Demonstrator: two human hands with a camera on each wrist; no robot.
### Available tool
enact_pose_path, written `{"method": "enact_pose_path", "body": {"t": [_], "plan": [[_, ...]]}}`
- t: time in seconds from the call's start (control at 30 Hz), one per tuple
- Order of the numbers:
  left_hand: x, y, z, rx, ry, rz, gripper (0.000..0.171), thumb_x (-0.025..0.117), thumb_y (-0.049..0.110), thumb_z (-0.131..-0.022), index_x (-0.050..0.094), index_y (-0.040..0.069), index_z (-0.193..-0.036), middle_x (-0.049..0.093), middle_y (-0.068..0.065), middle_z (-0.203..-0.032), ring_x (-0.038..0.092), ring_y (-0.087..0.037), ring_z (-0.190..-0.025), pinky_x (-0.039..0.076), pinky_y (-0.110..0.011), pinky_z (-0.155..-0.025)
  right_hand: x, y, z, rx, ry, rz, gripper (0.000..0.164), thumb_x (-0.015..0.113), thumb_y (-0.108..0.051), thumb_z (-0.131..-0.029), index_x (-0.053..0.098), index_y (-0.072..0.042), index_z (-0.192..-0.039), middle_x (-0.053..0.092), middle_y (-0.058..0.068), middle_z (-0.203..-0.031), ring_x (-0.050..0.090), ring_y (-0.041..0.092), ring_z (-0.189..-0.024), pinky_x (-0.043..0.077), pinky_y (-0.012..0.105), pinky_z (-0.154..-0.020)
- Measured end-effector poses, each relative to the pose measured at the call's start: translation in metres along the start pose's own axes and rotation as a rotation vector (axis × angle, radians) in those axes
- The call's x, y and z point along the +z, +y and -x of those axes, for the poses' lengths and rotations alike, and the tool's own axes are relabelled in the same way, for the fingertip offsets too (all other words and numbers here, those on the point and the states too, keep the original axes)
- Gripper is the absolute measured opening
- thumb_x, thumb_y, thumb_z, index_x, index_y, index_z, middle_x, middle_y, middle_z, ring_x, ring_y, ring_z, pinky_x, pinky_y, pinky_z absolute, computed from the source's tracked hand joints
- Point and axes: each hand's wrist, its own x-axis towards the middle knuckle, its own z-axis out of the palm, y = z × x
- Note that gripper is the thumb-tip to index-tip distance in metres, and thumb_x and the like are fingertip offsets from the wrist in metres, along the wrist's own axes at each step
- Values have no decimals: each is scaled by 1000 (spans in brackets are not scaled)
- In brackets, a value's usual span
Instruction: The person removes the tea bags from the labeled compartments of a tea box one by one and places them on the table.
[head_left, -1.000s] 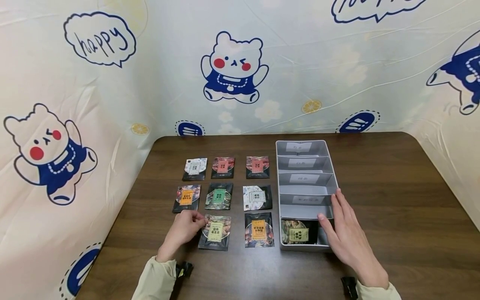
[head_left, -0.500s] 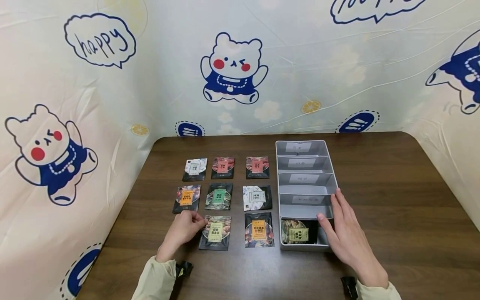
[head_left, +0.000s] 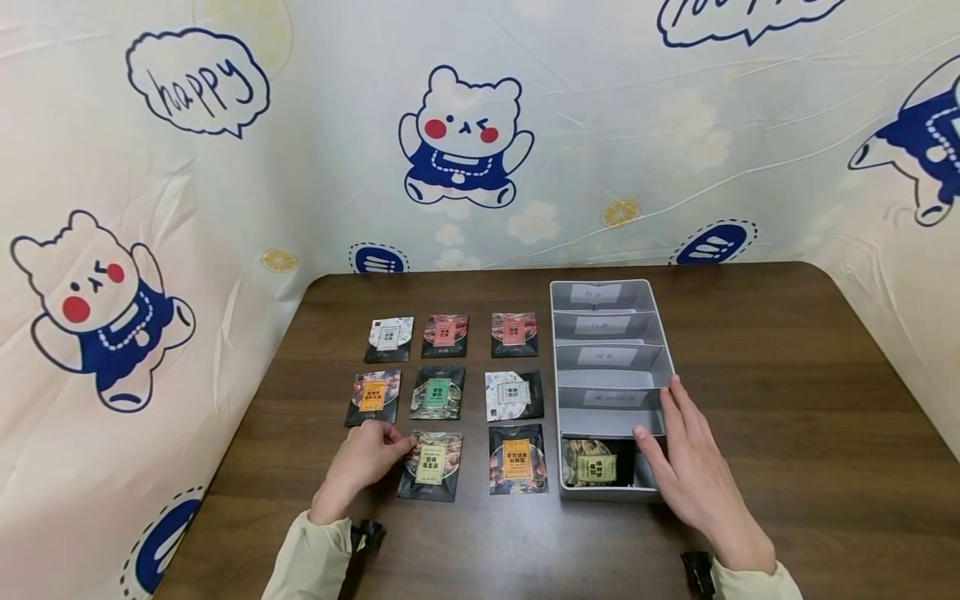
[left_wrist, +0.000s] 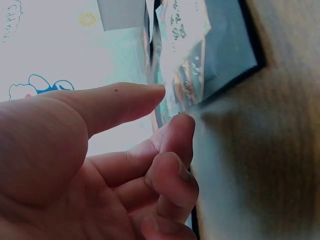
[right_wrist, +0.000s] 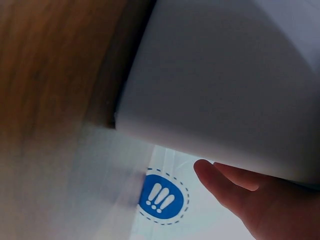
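A dark tea sachet (head_left: 431, 467) with a pale green label lies in the nearest row of sachets on the table. The left hand (head_left: 367, 460) pinches its upper left corner between thumb and forefinger; the other fingers are curled under, as the left wrist view shows beside the same sachet (left_wrist: 190, 55). To the right stands a grey divided box (head_left: 611, 421). The right hand (head_left: 701, 475) rests on its near right side with straight fingers, the thumb reaching over the rim. Another green-labelled sachet (head_left: 596, 463) lies in the nearest compartment, partly beside the right thumb.
Further sachets lie in rows left of the box: an orange-labelled one (head_left: 517, 460), a white one (head_left: 513, 396), a green one (head_left: 437, 392) and a red one (head_left: 514, 334) among them. Paper labels (head_left: 603, 325) mark the box's compartments. A printed cloth hangs behind the wooden table (head_left: 780, 358).
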Motion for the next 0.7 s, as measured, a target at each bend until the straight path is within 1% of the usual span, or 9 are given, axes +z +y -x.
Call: {"method": "enact_pose_path", "body": {"t": [0.23,0.4,0.47,0.57,0.7], "plan": [[-3,6,3,-14,-2,-22,22,67,30,-89,71,9,-81,54,0,-63,47,-15,-59,34,-27,-53,-1,0,0,-3,4,-2,67,50,-34,-100,29,8,-147,18,21,-159,28,45,-138,32,60,-100],[-4,12,5,-1,-5,-17,21,68,30,-88,70,10,-82,56,0,-65,48,-15,-60,35,-27,-54,-1,0,0,-6,7,-2,66,51,-34,-100,29,8,-146,19,21,-159,28,45,-137,32,60,-100],[-3,16,6,18,6,-14,20,68,30,-88,70,10,-83,58,0,-66,49,-14,-61,36,-27,-55,-1,0,0,-9,11,-3,66,51,-34,-100,30,8,-146,19,22,-158,29,45,-137,32,60,-100],[-1,23,7,65,26,-3,17,69,27,-87,69,10,-82,59,0,-68,49,-14,-60,37,-27,-54,-1,0,0,-13,16,-5,66,51,-33,-100,30,8,-146,19,22,-158,29,46,-136,32,60,-100],[4,35,8,167,50,27,12,70,21,-87,68,10,-82,59,1,-68,49,-12,-58,39,-26,-53,-1,0,0,-13,17,-6,66,51,-33,-100,30,8,-146,20,22,-158,30,46,-136,32,60,-99]]}}
